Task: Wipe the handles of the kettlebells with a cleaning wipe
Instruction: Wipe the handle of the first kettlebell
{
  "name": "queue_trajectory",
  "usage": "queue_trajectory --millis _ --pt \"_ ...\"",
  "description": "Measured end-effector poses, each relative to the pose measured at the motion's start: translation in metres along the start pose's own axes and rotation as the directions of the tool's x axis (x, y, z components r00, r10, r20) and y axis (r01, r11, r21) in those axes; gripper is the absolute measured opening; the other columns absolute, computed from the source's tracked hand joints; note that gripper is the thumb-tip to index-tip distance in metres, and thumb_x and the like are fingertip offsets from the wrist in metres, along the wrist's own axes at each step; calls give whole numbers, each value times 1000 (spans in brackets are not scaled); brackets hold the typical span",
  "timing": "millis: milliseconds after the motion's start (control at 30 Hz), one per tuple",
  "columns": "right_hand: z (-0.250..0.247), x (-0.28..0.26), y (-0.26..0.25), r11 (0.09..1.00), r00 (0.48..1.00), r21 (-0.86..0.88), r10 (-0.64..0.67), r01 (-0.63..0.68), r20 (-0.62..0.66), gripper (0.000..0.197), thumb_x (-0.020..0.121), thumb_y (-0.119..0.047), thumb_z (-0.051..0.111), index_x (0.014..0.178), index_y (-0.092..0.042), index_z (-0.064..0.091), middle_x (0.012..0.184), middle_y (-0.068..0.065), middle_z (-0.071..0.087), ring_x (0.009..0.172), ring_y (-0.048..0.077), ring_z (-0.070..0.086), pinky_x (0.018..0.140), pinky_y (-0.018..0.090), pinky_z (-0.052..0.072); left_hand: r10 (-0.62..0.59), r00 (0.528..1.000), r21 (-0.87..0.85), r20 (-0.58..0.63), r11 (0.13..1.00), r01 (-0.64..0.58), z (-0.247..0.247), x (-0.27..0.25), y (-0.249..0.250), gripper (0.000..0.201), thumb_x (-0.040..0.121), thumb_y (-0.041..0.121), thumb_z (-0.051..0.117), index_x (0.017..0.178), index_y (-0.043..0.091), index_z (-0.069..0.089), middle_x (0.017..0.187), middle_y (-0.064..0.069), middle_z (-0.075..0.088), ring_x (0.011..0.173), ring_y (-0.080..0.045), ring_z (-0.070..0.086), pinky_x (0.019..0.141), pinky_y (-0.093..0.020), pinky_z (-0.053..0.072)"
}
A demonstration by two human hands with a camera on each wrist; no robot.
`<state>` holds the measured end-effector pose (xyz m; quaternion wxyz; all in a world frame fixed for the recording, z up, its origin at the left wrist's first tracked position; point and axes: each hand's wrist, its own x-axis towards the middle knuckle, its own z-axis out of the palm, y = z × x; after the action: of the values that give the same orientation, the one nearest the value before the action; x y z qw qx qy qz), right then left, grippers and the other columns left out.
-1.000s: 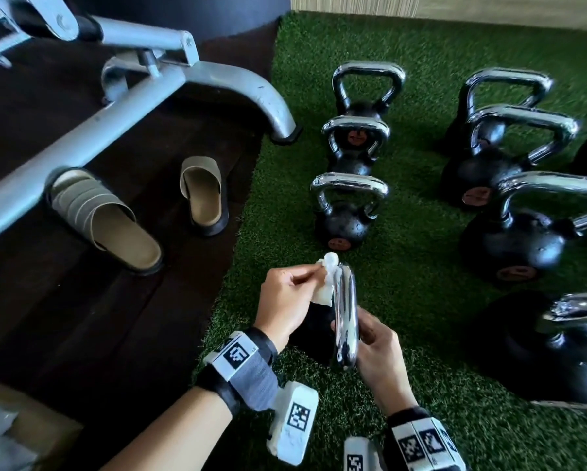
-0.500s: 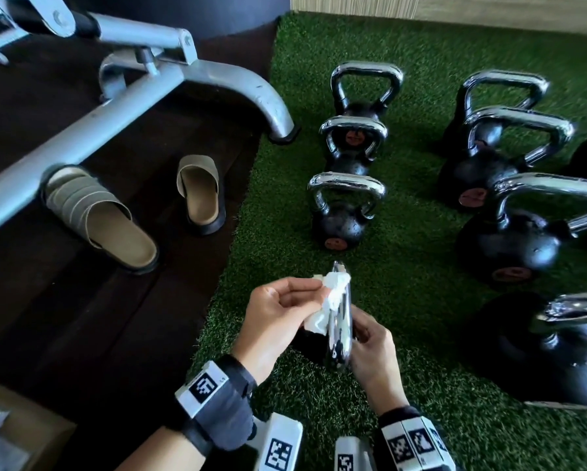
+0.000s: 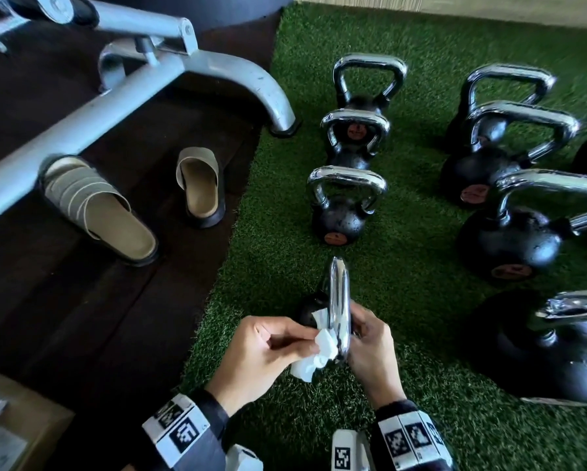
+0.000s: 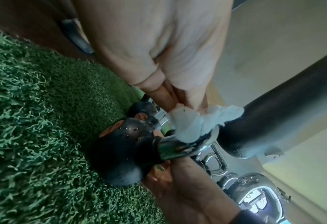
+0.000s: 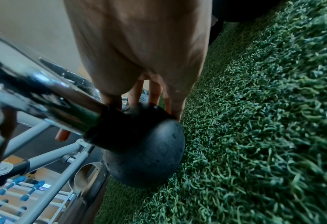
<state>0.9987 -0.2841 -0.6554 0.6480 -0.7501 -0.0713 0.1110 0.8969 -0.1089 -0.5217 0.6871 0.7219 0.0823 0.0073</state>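
Observation:
A small black kettlebell stands on the green turf just in front of me, its chrome handle seen edge-on in the head view. My left hand pinches a crumpled white wipe against the near end of that handle. In the left wrist view the wipe wraps the chrome handle where it meets the black ball. My right hand grips the kettlebell from the right. In the right wrist view its fingers curl onto the ball.
Further kettlebells stand in two rows on the turf: a left row ahead and bigger ones at the right. A grey bench frame, two sandals and a cardboard box lie on the dark floor at left.
My left hand has slid the wipe from the far top end of the handle down to its near end. The right hand keeps its hold on the kettlebell.

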Motion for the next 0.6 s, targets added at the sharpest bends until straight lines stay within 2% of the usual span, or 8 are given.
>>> queue_trajectory --millis 100,200,267,333,400,500,533,600 --pt "-1 -1 -3 998 1000 -62 -6 7 14 52 78 -41 86 126 -28 70 124 2 71 114 24 69 95 54 57 -14 1000 77 12 997 13 -3 0 -10 15 78 9 83 92 12 83 93 -2 81 79 -9 76 72 -22 59" --pt "-3 -2 -6 996 1000 -93 -6 7 5 49 78 -39 87 123 -29 71 120 -2 72 111 19 69 95 51 57 -1 999 247 38 969 -8 -5 2 -17 26 85 -7 76 102 12 82 94 4 81 79 -8 77 73 -26 62" --pt "-6 -4 -9 993 1000 -120 9 -8 8 49 77 -35 88 123 -32 72 121 -5 72 112 13 68 98 46 57 3 998 327 64 945 -24 -6 5 -13 29 87 -7 73 102 16 82 87 7 81 73 -13 78 70 -29 64" --pt "-6 -5 -8 989 1000 -147 20 -18 14 50 76 -38 88 123 -34 71 122 -7 71 113 11 67 98 45 57 -3 996 369 89 929 -30 -9 7 -9 27 88 -3 73 102 17 83 79 9 80 64 -13 76 65 -29 63" --pt "-6 -6 -14 983 999 -180 26 -21 23 51 76 -45 87 124 -37 70 122 -9 71 112 11 68 97 43 57 -5 993 390 116 920 -40 -12 8 -5 24 88 -1 74 102 17 82 84 9 80 64 -11 75 63 -27 63" --pt "-6 -4 -39 993 999 -114 -25 21 -30 47 85 -61 69 113 -24 76 108 4 75 94 19 71 84 45 59 54 994 385 96 919 -87 -14 5 4 23 85 6 79 101 23 82 89 13 80 71 -10 77 66 -29 64" --pt "-9 -4 -54 996 997 -68 -55 50 -59 50 89 -63 61 109 -20 76 104 7 75 90 18 70 80 41 58 79 994 370 72 924 -100 -15 4 8 22 85 8 80 101 24 82 85 13 80 70 -11 77 66 -29 64" --pt "-17 -6 -95 982 982 -138 -146 129 -120 40 94 -57 56 115 -27 72 110 -1 73 95 6 67 81 29 56 108 994 322 31 940 -112 -20 2 17 20 85 7 79 101 20 82 78 11 79 67 -13 76 66 -30 63"
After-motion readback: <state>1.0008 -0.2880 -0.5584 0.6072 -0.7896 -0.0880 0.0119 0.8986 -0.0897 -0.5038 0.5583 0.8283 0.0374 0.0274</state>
